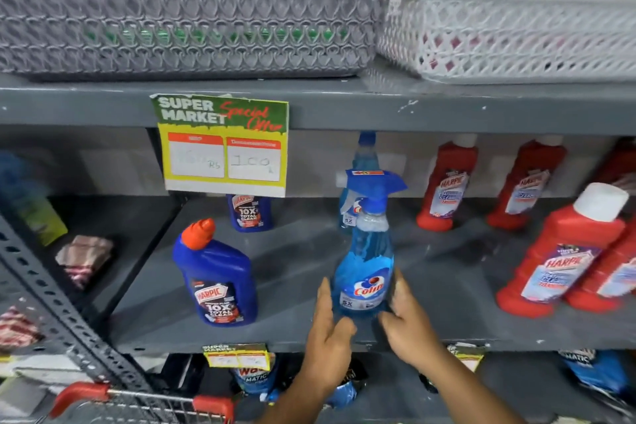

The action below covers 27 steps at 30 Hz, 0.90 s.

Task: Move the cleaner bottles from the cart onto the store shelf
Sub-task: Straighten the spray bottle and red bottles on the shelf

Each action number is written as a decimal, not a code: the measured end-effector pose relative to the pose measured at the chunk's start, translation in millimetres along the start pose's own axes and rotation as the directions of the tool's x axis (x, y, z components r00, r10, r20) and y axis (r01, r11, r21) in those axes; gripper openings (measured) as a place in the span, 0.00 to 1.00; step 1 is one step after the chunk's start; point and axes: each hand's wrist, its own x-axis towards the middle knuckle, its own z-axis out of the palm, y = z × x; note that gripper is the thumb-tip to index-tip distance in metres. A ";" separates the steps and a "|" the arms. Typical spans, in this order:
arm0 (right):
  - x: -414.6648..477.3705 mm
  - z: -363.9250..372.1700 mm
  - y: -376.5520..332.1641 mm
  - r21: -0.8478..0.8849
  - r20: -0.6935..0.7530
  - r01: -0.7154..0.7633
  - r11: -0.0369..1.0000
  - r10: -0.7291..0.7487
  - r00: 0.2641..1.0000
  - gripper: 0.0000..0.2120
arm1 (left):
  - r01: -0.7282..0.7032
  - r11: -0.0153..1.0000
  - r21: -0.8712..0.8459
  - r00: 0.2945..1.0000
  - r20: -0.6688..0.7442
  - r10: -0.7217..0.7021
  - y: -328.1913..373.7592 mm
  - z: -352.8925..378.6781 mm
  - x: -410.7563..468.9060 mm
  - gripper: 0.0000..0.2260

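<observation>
A clear blue Colin spray bottle (365,262) stands upright on the grey middle shelf (296,262), near its front edge. My left hand (328,327) and my right hand (406,313) flank its base, fingers spread and touching its sides. A second Colin spray bottle (359,162) stands behind it. Two dark blue Harpic bottles stand to the left, one in front (216,279) and one at the back (250,212). Red Harpic bottles (557,251) fill the right side. The cart's red handle (144,399) shows at the bottom left.
A grey basket (186,27) and a white basket (516,34) sit on the shelf above. A yellow and green price sign (223,144) hangs from that shelf's edge. Folded cloths (84,256) lie on the neighbouring shelf at left. Packets fill the shelf below.
</observation>
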 end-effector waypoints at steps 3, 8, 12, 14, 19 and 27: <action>-12.9 -21.2 17.9 0.149 -0.221 -0.003 0.989 0.037 0.975 0.38 | -0.181 0.964 0.193 0.959 -0.180 0.217 -8.1 5.3 -23.1 0.33; -52.0 -103.9 52.7 0.072 -0.673 0.108 0.992 -0.031 0.739 0.35 | -0.464 0.805 0.369 0.851 -0.068 0.521 -19.0 58.5 -52.9 0.36; -45.5 -182.1 63.5 0.037 -0.700 0.046 0.998 -0.007 0.715 0.36 | -0.392 0.890 0.235 0.919 0.139 0.368 -11.6 147.6 -33.4 0.32; -37.9 -210.0 68.2 0.024 -0.626 -0.026 0.999 0.035 0.779 0.36 | -0.247 0.955 0.167 0.962 0.158 0.221 -7.8 198.0 -13.9 0.31; -27.0 -232.0 76.2 0.018 -0.261 0.004 1.000 0.001 0.965 0.42 | -0.002 0.996 -0.091 0.979 0.204 0.021 7.4 273.8 22.6 0.28; -32.3 -183.8 65.9 -0.084 -0.024 0.039 0.996 -0.041 0.999 0.40 | -0.030 0.981 -0.192 0.999 0.029 0.036 -3.9 224.3 17.1 0.31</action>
